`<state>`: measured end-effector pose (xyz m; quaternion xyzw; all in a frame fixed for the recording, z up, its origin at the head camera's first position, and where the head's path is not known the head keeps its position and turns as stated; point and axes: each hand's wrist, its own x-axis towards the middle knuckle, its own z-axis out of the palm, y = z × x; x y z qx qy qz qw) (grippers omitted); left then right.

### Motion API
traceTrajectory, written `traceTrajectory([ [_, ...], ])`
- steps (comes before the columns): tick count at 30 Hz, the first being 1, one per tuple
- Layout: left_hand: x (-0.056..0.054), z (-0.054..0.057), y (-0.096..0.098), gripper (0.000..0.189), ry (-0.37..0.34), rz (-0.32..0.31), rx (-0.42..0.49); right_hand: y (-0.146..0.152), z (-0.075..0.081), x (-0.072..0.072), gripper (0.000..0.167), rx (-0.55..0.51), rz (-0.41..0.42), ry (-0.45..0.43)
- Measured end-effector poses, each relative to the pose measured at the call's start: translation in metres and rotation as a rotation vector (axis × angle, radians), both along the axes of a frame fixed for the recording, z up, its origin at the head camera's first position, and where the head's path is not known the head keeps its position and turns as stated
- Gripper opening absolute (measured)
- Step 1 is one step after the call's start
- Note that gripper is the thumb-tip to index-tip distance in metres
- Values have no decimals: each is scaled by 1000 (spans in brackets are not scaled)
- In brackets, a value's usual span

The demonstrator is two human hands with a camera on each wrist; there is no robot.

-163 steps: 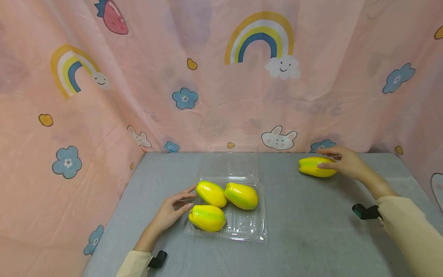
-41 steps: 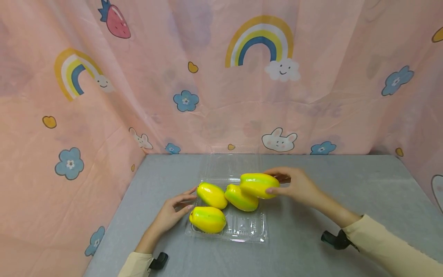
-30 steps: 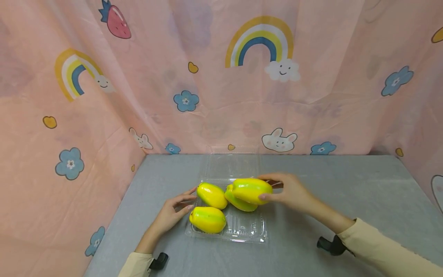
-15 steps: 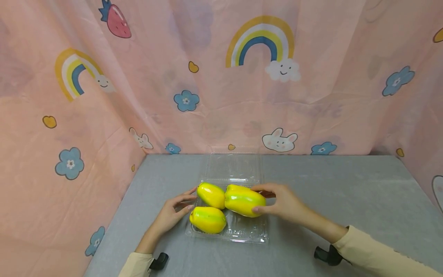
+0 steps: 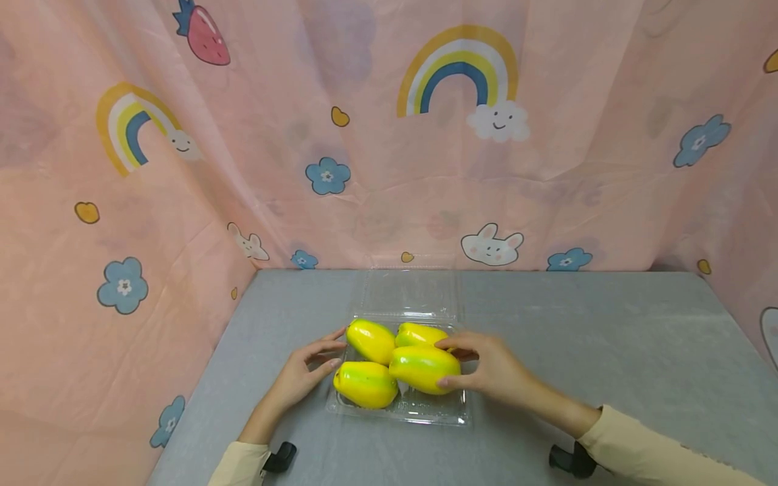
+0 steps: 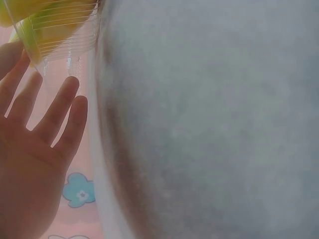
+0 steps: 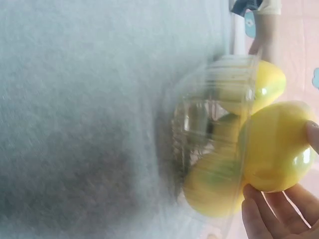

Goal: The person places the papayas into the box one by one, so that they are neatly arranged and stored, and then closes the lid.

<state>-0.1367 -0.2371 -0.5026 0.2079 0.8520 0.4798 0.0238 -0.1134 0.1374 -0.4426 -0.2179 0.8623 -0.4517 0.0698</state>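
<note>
My right hand (image 5: 495,368) holds a yellow-green papaya (image 5: 422,369) between thumb and fingers, over the right half of a clear plastic clamshell box (image 5: 425,417). In the right wrist view that held papaya (image 7: 276,147) is above the box rim, partly outside the fingertips. Three more papayas lie in the box: one at back left (image 5: 371,341), one at front left (image 5: 365,385) and one at back right (image 5: 419,333), partly covered by the held fruit. At the box's left side rests my left hand (image 5: 300,371), its fingers extended along the wall, seen also in the left wrist view (image 6: 37,144).
The box's transparent lid (image 5: 410,293) lies folded back behind it. Under everything is a grey table (image 5: 577,337), bordered at the back and left by a pink patterned curtain (image 5: 377,202). A black wrist camera (image 5: 279,457) sits beneath each forearm.
My right hand has carried the papaya from the table's back right to the box, then lowered it toward the front over the right half. My left hand has stayed beside the box.
</note>
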Motion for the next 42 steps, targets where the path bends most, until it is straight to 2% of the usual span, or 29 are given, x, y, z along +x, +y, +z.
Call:
traceTrajectory([
  [16,-1,-1,-1,30,11,-8,-2,-8,-12,10,59,112,-41,114],
  [30,1,3,0,31,9,-9,-13,-12,-24,15,57,105,-34,189],
  [42,2,2,1,31,-4,-4,-14,-13,-28,17,59,152,-46,181],
])
